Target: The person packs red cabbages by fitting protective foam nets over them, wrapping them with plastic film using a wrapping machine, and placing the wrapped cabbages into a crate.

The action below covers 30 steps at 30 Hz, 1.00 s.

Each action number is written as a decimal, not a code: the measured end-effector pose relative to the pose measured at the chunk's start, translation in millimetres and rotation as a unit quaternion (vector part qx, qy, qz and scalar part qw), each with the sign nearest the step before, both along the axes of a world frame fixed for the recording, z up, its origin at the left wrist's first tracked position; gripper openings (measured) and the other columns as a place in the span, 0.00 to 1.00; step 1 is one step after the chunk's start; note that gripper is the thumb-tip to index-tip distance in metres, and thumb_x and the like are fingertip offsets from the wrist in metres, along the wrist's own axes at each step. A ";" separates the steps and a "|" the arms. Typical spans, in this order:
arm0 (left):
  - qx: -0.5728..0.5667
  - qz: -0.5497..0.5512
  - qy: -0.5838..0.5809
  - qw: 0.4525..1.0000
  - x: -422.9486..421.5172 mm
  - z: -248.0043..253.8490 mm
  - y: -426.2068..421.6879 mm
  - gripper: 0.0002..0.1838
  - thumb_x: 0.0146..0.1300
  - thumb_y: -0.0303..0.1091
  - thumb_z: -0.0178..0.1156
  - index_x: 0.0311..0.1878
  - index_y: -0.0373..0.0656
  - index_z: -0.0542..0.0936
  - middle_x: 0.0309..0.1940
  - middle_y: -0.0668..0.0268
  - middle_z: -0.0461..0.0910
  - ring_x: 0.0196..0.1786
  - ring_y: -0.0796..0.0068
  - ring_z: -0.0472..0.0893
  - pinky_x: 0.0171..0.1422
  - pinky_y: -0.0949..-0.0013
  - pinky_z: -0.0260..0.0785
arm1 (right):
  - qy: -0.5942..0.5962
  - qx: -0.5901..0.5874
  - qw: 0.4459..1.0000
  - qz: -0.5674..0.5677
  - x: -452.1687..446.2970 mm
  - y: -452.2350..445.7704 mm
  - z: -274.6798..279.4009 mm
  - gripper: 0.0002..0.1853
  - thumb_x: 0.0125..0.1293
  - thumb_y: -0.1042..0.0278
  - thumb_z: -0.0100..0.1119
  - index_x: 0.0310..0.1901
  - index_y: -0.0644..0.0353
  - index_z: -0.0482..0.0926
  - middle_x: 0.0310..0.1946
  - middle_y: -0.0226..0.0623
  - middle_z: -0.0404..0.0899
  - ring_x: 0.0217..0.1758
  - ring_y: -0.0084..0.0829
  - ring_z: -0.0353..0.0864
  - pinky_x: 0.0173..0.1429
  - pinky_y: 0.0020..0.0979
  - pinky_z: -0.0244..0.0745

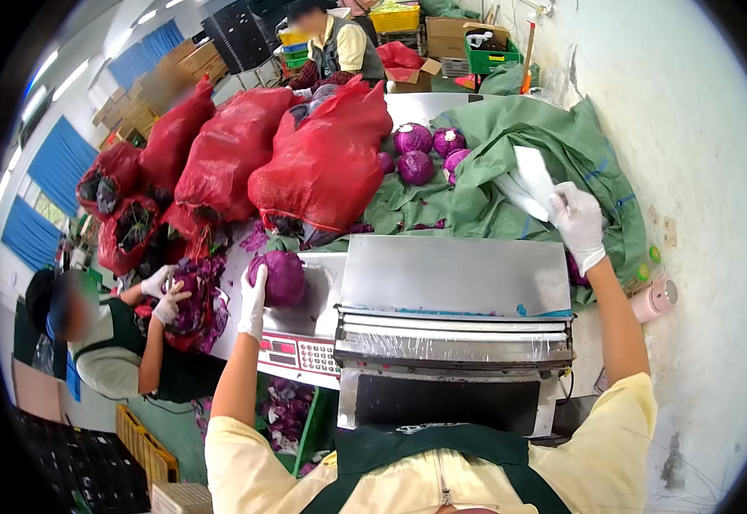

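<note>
My left hand (254,301), in a white glove, has its fingers against the left side of a red cabbage (282,279). The cabbage is over the metal plate of a scale (326,278) with a red display and keypad. At the right, my gloved right hand (577,221) pinches a folded white sheet (529,182) above a green woven cloth (408,206); I cannot tell if it is paper or fabric. Between my arms stands a wrapping machine (455,338) with a steel top and a film roll. Several trimmed red cabbages (415,167) sit behind it.
Large red mesh sacks (322,163) fill the back left of the table. A co-worker (120,343) at the left handles loose cabbage leaves (192,295). Another person (343,47) is at the back. A pink bottle (654,300) stands by the right wall.
</note>
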State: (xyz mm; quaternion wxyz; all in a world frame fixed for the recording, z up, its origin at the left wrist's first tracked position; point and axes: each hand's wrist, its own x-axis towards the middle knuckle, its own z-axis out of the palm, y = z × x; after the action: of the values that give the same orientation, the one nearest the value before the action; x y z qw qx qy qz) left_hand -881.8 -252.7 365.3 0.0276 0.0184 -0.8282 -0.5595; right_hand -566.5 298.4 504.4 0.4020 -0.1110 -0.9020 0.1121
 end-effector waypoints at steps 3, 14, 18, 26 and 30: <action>-0.074 0.007 0.258 0.963 25.6 9.4 22.4 0.20 0.62 0.43 0.67 0.48 0.34 0.82 0.51 0.53 0.79 0.50 0.66 0.79 0.58 0.64 0.69 | 0.003 -0.237 0.956 0.176 -2.1 -77.3 5.5 0.05 0.66 0.70 0.57 0.38 0.61 0.75 0.25 0.34 0.73 0.30 0.25 0.70 0.38 0.28 0.68; 0.295 -0.195 -0.154 0.923 263.4 109.4 122.1 0.09 0.64 0.35 0.65 0.34 0.38 0.83 0.27 0.71 0.81 0.32 0.84 0.76 0.40 0.79 0.68 | -0.174 -0.567 0.745 0.306 -4.0 -263.5 -41.8 0.07 0.68 0.69 0.60 0.37 0.63 0.76 0.27 0.24 0.74 0.32 0.16 0.69 0.39 0.22 0.69; 0.312 -0.118 -0.114 0.936 273.3 84.5 80.9 0.09 0.66 0.32 0.63 0.31 0.39 0.80 0.27 0.70 0.80 0.32 0.83 0.76 0.42 0.78 0.68 | -0.071 -0.555 0.786 0.264 -5.5 -246.9 -37.7 0.07 0.68 0.69 0.61 0.35 0.62 0.76 0.29 0.22 0.75 0.33 0.15 0.70 0.39 0.22 0.69; 0.399 -0.191 -0.072 0.894 247.6 83.7 63.2 0.26 0.64 0.30 0.64 0.62 0.36 0.68 0.48 0.62 0.77 0.46 0.78 0.77 0.47 0.75 0.71 | -0.277 -0.521 0.745 0.310 -3.9 -314.2 -28.1 0.11 0.70 0.63 0.58 0.35 0.63 0.79 0.26 0.23 0.77 0.30 0.11 0.70 0.36 0.18 0.68; 0.456 -0.158 -0.132 0.866 235.9 110.1 52.5 0.10 0.67 0.30 0.61 0.48 0.37 0.75 0.34 0.68 0.80 0.34 0.83 0.78 0.39 0.79 0.72 | -0.244 -0.650 0.639 0.331 -28.5 -331.7 -25.0 0.12 0.73 0.63 0.54 0.44 0.64 0.80 0.32 0.26 0.81 0.33 0.13 0.75 0.39 0.19 0.73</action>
State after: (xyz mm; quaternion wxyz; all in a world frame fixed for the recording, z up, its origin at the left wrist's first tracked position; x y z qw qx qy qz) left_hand -645.9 -200.3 475.4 -0.1822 -0.0280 -0.4689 -0.8638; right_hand -595.0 -33.3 479.4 -0.0721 -0.0616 -0.6381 0.7641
